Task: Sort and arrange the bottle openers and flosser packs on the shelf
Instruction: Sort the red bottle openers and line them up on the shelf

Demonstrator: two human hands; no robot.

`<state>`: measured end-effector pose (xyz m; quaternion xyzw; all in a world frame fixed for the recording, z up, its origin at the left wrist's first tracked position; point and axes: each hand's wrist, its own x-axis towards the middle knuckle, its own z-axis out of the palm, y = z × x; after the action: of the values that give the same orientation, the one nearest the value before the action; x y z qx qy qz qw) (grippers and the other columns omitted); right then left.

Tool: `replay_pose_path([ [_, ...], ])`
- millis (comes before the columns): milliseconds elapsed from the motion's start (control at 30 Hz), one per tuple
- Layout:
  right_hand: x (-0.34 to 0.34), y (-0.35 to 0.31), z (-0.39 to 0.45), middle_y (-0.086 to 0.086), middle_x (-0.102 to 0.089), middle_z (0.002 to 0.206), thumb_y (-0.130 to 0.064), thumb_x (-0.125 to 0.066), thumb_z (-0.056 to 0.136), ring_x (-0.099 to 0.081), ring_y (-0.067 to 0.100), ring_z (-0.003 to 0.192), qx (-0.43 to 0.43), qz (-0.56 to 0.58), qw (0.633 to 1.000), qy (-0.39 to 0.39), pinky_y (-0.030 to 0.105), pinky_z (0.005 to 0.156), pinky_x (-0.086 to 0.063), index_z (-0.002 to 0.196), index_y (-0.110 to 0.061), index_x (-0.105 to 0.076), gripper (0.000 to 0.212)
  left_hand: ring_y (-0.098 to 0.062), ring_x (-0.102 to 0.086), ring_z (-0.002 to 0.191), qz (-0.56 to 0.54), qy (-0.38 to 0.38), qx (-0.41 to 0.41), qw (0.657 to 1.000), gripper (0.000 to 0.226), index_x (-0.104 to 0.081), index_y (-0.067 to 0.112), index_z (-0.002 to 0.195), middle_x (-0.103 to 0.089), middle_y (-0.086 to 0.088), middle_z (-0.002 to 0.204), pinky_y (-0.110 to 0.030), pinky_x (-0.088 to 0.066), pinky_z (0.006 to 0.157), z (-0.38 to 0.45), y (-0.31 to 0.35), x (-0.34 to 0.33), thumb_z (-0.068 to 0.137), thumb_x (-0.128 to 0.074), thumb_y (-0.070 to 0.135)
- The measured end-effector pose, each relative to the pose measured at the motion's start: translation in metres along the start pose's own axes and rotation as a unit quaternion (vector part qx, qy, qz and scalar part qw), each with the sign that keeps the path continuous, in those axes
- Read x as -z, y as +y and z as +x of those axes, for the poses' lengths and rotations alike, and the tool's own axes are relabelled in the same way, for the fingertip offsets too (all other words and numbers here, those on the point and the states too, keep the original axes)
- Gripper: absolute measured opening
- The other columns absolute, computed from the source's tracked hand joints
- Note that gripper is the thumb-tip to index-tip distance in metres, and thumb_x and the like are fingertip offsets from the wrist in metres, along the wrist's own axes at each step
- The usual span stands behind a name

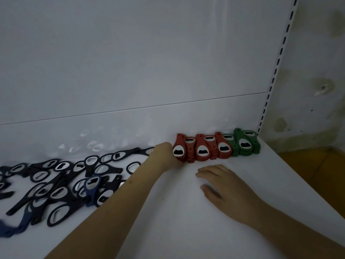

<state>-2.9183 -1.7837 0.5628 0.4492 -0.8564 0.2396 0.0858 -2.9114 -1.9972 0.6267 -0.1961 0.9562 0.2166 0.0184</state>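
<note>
Red bottle openers (202, 148) stand in an overlapping row against the back panel of the white shelf (177, 212). Green openers (244, 143) are stacked at the row's right end, in the corner. A loose heap of black openers (61, 184), with a few dark blue ones (92, 186), covers the left of the shelf. My left hand (165, 154) presses against the left end of the red row, fingers curled behind it; what they hold is hidden. My right hand (222, 186) lies flat on the shelf in front of the red row, fingers apart, holding nothing. No flosser packs show.
The shelf's right edge runs diagonally past my right wrist, with a brown floor (321, 169) below it. A slotted white upright (274, 71) rises at the back right corner beside a stained wall. Bare shelf surface lies in front of the red and green openers.
</note>
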Motion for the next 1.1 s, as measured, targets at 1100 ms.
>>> replay_pose_path([
  [1100,-0.232,-0.418,0.318,0.008,-0.045,0.139,-0.042,-0.053,0.095,-0.046,0.023,0.123,0.231,0.1,0.951,-0.178,0.037,0.1,-0.041,0.143,-0.014,-0.039,0.057,-0.017,-0.048,0.127,0.042,0.327,0.182,0.926,0.039,-0.059,0.021,0.131,-0.047,0.001,0.14,-0.022,-0.036,0.101,-0.217,-0.446,0.13,0.096,-0.054,0.035],
])
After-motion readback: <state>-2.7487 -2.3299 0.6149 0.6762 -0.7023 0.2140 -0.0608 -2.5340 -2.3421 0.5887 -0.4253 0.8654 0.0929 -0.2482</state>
